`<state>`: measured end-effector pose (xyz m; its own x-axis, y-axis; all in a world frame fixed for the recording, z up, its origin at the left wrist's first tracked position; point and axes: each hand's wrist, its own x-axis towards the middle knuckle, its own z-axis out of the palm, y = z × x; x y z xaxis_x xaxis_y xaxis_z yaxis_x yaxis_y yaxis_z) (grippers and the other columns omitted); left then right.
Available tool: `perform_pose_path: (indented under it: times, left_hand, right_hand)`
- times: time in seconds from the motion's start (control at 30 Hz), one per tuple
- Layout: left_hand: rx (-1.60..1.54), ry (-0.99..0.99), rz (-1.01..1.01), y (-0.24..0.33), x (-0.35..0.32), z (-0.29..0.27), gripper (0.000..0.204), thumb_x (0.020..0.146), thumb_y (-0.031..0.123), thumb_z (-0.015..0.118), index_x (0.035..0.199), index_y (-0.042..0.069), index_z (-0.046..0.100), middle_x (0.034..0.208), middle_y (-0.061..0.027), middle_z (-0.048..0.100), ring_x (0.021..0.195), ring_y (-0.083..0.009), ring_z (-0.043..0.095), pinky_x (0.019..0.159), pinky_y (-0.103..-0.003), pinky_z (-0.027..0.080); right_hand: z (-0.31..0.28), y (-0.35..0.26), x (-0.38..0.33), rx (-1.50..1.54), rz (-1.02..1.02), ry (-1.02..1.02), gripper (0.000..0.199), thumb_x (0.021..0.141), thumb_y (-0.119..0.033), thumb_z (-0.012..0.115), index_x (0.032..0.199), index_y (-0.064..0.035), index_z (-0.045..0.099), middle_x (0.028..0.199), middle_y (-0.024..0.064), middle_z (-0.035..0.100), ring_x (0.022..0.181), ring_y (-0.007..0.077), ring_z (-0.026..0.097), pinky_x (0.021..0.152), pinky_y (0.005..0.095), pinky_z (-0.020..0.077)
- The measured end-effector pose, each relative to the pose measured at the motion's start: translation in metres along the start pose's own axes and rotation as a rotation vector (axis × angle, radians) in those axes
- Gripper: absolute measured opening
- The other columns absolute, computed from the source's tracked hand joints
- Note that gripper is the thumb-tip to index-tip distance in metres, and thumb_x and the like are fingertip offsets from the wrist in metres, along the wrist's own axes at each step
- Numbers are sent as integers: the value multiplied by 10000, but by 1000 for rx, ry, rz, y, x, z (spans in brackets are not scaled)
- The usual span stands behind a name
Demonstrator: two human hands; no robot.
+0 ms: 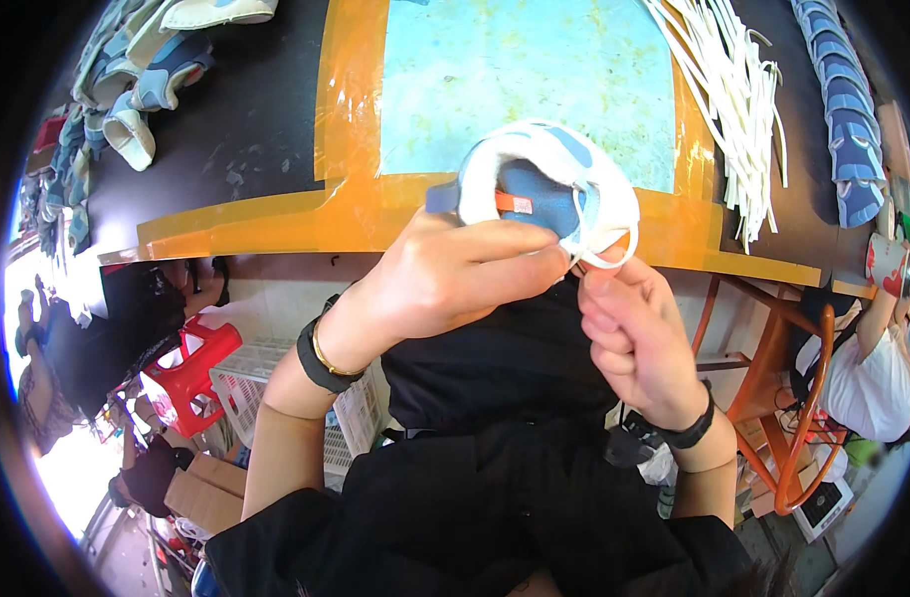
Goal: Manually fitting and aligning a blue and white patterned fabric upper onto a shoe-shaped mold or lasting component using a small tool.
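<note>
White-and-blue shoe (546, 199) at table's (246, 129) near edge; left hand (455, 274) grips its side; right hand (624, 323) seems to pinch white lace (602, 266); likely threading step; next move calls for steady shoe, lace drawn through; loose laces (738, 119) lie right

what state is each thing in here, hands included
left hand, closed on the sneaker
right hand, fingers curled, pinching at the shoelace
white-and-blue sneaker, held, opening visible
white shoelace, looped at the sneaker
loose white laces, bundled on the table
light-blue sheet, taped down, stained
blue shoe uppers, overlapped in a row
</note>
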<state>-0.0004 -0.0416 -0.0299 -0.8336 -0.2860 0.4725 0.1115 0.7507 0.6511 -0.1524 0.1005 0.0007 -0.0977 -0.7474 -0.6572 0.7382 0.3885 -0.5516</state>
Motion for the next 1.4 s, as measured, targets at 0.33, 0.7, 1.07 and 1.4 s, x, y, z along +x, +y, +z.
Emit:
perform_pose_path:
  times: [0.33, 0.7, 1.07, 1.4]
  left_hand:
    - [6, -67, -9, 2, 4, -5, 319, 640, -61, 694, 932, 65, 676, 868, -72, 691, 708, -222, 679, 622, -284, 551]
    - [5, 52, -108, 4, 2, 5, 198, 726, 28, 732, 902, 57, 648, 743, -58, 656, 558, -164, 630, 479, -246, 478]
    - [-294, 284, -542, 29, 13, 14, 193, 807, 26, 712, 958, -9, 598, 756, -76, 651, 442, -63, 558, 366, -174, 391]
    - [-749, 361, -702, 91, 13, 33, 157, 850, 101, 692, 907, -3, 589, 821, -62, 632, 409, -43, 504, 367, -166, 402]
  right_hand:
    - [-3, 21, 20, -1170, -1117, 121, 136, 791, 59, 654, 890, -3, 584, 784, 97, 628, 541, 105, 572, 487, 228, 427]
    - [1, 17, 27, -732, -817, 75, 38, 868, 45, 584, 903, 36, 575, 822, 84, 651, 765, 83, 617, 673, 221, 484]
    - [-42, 23, -23, -648, -709, 276, 308, 895, -93, 624, 1186, 2, 590, 748, -42, 532, 640, 18, 457, 578, 171, 398]
    - [-23, 23, -14, 142, -566, -211, 185, 900, -113, 633, 1059, -44, 568, 752, -45, 535, 444, -28, 263, 390, 167, 175]
